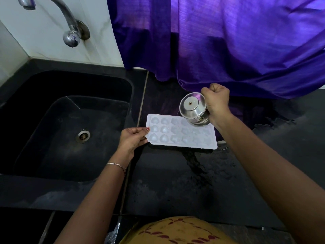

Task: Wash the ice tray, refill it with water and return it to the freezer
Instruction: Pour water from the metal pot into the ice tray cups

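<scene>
White heart-celled ice tray (181, 136) on wet bench (167, 182), left fingers (139, 130) pinching its 9 o'clock edge, right fingers (218, 92) gripping steel cup (193, 108).

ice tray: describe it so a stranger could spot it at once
Right of the black sink, on the black counter, is the ice tray. The left hand holds its left end and a tipped steel cup hangs over its far side. It alone is flat and white, with heart-shaped hollows.
</scene>
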Tool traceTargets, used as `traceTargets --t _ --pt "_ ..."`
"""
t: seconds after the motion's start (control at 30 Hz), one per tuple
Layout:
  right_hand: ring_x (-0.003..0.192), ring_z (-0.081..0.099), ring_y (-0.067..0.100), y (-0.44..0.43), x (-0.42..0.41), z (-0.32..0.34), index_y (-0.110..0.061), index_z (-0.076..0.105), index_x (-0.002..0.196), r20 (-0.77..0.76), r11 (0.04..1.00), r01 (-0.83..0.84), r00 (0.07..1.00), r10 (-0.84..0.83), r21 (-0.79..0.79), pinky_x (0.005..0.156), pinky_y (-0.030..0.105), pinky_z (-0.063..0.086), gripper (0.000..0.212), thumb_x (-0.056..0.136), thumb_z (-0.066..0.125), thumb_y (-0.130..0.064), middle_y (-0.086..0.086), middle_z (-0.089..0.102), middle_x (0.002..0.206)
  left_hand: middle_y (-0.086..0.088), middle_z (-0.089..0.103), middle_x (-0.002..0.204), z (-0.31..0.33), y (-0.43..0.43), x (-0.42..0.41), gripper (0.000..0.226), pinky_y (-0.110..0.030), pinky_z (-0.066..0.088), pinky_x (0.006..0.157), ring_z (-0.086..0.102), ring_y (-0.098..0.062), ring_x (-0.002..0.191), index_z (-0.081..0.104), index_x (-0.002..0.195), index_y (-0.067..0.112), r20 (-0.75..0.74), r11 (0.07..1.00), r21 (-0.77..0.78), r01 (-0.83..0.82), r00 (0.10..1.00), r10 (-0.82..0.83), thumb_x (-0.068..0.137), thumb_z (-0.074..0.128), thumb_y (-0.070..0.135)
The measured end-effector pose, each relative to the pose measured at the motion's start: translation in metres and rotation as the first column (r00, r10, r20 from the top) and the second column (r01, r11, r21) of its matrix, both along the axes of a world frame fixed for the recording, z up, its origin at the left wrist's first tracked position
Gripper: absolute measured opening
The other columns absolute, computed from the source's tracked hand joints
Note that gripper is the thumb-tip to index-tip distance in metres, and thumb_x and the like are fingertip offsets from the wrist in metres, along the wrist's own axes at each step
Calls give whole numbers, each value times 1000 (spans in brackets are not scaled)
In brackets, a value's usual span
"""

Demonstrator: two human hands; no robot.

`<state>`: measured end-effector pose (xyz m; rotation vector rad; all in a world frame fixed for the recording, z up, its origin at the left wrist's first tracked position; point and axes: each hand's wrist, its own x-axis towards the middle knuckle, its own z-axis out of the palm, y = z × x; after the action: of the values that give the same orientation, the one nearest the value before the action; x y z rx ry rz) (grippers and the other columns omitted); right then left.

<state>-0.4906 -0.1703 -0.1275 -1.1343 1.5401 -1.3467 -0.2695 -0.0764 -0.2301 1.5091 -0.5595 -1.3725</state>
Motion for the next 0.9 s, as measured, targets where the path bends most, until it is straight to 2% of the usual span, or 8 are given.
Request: traceTargets --t 0.07,0.17,0.3,0.43,0.6,0.73,0.9 --pt "43 24 4 -1 5 0 -19 27 53 -28 999 -27 999 26 -19 43 18 30 44 76 55 6 -6 26 48 -13 71 87 -1 0 0 10 -19 56 61 66 -15 74 71 84 4 -5 1000 0 -1 1000 1 83 74 13" --pt "45 22 4 -1 11 0 -20 26 51 -84 996 -63 995 59 -57 45 21 27 45 74 54 5 -12 23 45 -16 72 95 -4 0 1 10 -24 59 68 67 -19 81 72 85 4 -8 1000 0 1 1000 -1 83 74 14" --pt "47 21 6 -3 13 -1 -21 25 50 -169 989 -112 981 96 -93 49 26 27 44 73 55 2 -13 23 45 -17 72 98 -5 0 2 11 -24 59 69 67 -21 85 72 87 4 -11 1000 -8 3 1000 -3 84 74 14" --pt "48 21 5 -4 16 0 -21 25 51 -227 984 -135 968 105 -120 49 24 28 44 73 56 1 -11 24 47 -16 72 97 -7 0 3 10 -26 59 74 66 -21 86 72 88 5 -13 1000 -12 28 1000 -28 86 71 15" --pt "48 21 5 -6 19 -1 -21 24 50 -245 981 -143 963 107 -133 49 23 26 45 73 56 1 -14 22 45 -10 73 84 -7 0 3 9 -26 60 72 69 -16 75 71 87 4 -32 1000 -16 21 999 -21 89 67 12" --pt "48 21 5 -6 20 0 -21 24 51 -252 980 -145 962 106 -138 49 23 27 45 73 56 1 -11 23 46 -9 72 82 -4 1 2 9 -25 60 71 68 -13 70 70 87 4 -21 1000 -12 11 1000 -11 90 66 11" --pt "48 21 5 -6 20 0 -21 25 51 -253 980 -140 962 102 -139 49 22 28 45 74 56 2 -12 23 46 -3 73 73 -3 1 2 9 -22 59 64 68 -7 61 70 86 4 -32 1000 -12 4 999 -4 90 65 10"
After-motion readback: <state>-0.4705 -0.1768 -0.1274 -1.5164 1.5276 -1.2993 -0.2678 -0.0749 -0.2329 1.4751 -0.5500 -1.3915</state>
